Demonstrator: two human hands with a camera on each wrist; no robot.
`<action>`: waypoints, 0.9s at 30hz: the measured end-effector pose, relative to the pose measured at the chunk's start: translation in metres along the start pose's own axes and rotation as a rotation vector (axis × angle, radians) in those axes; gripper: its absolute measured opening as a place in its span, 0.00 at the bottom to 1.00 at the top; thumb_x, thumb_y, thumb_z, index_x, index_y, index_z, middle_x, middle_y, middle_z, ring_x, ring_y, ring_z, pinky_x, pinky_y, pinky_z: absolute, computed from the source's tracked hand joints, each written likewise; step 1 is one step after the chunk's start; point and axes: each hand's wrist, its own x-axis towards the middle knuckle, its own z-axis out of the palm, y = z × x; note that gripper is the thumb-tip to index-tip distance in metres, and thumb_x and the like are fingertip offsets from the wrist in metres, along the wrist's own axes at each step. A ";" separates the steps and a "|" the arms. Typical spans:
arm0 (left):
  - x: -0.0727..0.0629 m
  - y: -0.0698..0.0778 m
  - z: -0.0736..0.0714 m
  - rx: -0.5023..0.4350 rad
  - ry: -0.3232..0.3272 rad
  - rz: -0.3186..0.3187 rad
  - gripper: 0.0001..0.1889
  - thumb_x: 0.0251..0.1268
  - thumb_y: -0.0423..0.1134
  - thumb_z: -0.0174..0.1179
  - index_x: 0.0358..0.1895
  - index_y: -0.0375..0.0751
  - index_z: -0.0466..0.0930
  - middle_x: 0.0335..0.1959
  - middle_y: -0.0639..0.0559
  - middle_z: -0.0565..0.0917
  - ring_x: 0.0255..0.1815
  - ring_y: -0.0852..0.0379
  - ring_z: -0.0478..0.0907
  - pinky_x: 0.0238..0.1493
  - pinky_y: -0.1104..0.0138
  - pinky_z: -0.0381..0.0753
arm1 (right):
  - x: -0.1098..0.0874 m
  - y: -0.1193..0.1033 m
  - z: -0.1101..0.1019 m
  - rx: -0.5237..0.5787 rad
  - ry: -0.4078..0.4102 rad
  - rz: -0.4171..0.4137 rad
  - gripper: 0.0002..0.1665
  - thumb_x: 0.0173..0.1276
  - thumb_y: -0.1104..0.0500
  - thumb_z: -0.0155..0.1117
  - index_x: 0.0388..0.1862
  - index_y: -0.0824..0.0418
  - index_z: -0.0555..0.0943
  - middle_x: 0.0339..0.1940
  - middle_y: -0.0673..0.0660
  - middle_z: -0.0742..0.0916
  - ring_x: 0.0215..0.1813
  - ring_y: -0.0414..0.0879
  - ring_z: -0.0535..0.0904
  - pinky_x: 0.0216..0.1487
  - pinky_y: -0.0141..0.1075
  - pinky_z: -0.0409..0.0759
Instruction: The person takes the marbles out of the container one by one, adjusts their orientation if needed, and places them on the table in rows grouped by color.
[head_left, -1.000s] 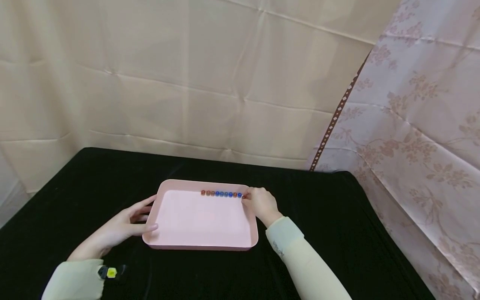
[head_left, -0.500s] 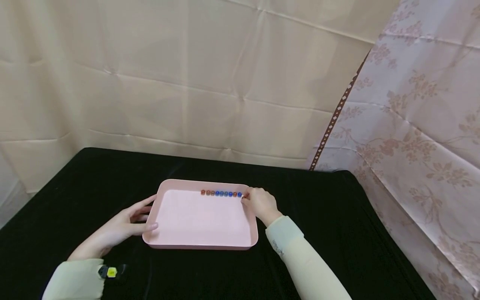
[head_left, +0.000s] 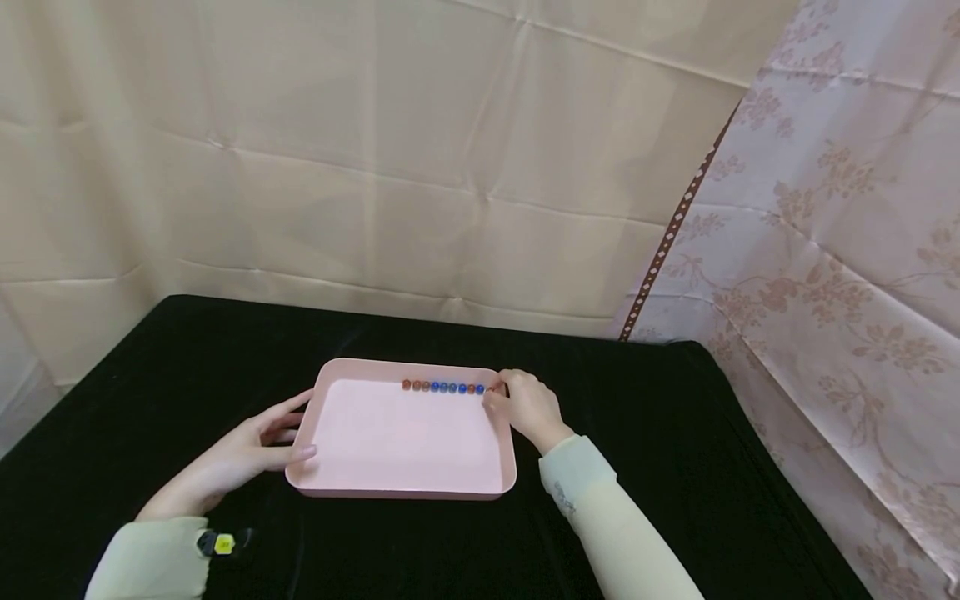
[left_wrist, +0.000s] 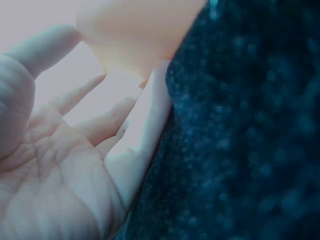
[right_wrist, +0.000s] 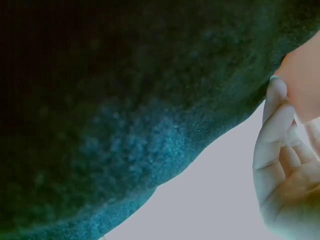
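A shallow pink tray (head_left: pixel 405 442) lies on a black cloth. Inside, along its far wall, several small round beads (head_left: pixel 444 387) sit in a straight row, some reddish brown and some blue. My left hand (head_left: pixel 243 450) holds the tray's left side, thumb over the rim and fingers on the outer wall; the left wrist view shows this hand's palm (left_wrist: pixel 65 170) beside the pale wall. At the far right corner my right hand (head_left: pixel 528 404) reaches over the rim. Its thumb and forefinger pinch a reddish-brown bead at the row's right end, mostly hidden by the fingertips.
The black cloth (head_left: pixel 660 467) covers the table around the tray. Behind it hangs a cream curtain (head_left: pixel 337 192), with a floral pink curtain (head_left: pixel 840 275) on the right. A small dark device with a yellow face (head_left: pixel 223 544) is at the left cuff.
My right hand has shifted slightly right, and its thumb and forefinger look a little farther apart. The left hand, tray and bead row stay almost where they were.
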 end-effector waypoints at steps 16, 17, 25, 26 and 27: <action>-0.001 0.001 0.000 -0.008 -0.002 -0.028 0.45 0.68 0.49 0.62 0.81 0.48 0.43 0.73 0.29 0.61 0.69 0.34 0.66 0.56 0.45 0.77 | -0.014 0.005 -0.013 0.208 0.138 0.063 0.08 0.67 0.51 0.68 0.39 0.53 0.86 0.39 0.52 0.88 0.34 0.43 0.78 0.35 0.34 0.79; -0.001 0.002 0.000 -0.010 -0.003 -0.026 0.45 0.68 0.49 0.62 0.81 0.48 0.43 0.73 0.29 0.61 0.69 0.34 0.66 0.56 0.45 0.77 | -0.015 0.005 -0.014 0.221 0.149 0.060 0.08 0.66 0.51 0.69 0.38 0.54 0.86 0.38 0.51 0.87 0.34 0.43 0.78 0.35 0.34 0.79; 0.000 0.001 0.000 -0.005 -0.005 -0.020 0.45 0.69 0.49 0.61 0.81 0.48 0.43 0.74 0.29 0.60 0.69 0.34 0.65 0.57 0.43 0.76 | -0.026 0.007 -0.021 0.352 0.205 -0.003 0.07 0.65 0.56 0.70 0.38 0.58 0.86 0.35 0.53 0.88 0.34 0.44 0.79 0.34 0.34 0.78; 0.000 0.001 0.000 -0.003 -0.004 -0.020 0.45 0.68 0.49 0.61 0.81 0.48 0.43 0.74 0.29 0.60 0.69 0.34 0.65 0.57 0.43 0.76 | -0.028 0.007 -0.021 0.363 0.207 -0.013 0.07 0.65 0.57 0.70 0.37 0.58 0.86 0.35 0.53 0.88 0.34 0.44 0.79 0.35 0.34 0.78; -0.001 0.001 0.000 -0.002 -0.004 -0.021 0.45 0.68 0.49 0.61 0.81 0.48 0.43 0.74 0.29 0.60 0.69 0.34 0.65 0.57 0.43 0.76 | -0.029 0.006 -0.022 0.374 0.209 -0.019 0.06 0.65 0.57 0.70 0.37 0.58 0.86 0.35 0.53 0.89 0.34 0.43 0.79 0.35 0.34 0.78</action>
